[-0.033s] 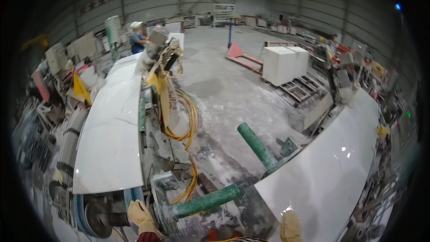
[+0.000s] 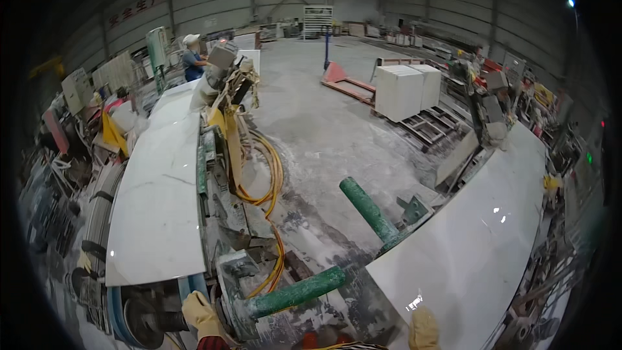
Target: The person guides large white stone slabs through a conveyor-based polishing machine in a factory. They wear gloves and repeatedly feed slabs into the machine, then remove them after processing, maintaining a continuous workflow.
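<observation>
Grey floor [image 2: 304, 123], left hand [image 2: 202, 315] by blue band [image 2: 192, 282], right hand [image 2: 424, 328] over white slab [image 2: 466, 233], both little changed, finger closure unclear.

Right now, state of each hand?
Left hand: gloved, beside the blue belt; whether it grips cannot be told.
Right hand: gloved, at the right-hand white slab; open or closed cannot be told.

Left glove [image 2: 201, 315]: my work glove is pale cream-yellow, matte, thick-looking, with creased fabric and separate fingers.
Left sleeve [image 2: 212, 343]: just behind that glove, at my wrist, I wear red-and-dark checked cloth.
Right glove [image 2: 423, 329]: mine here is the same cream-yellow, bulky and rounded toward the fingertips; its finer seams are blurred.
</observation>
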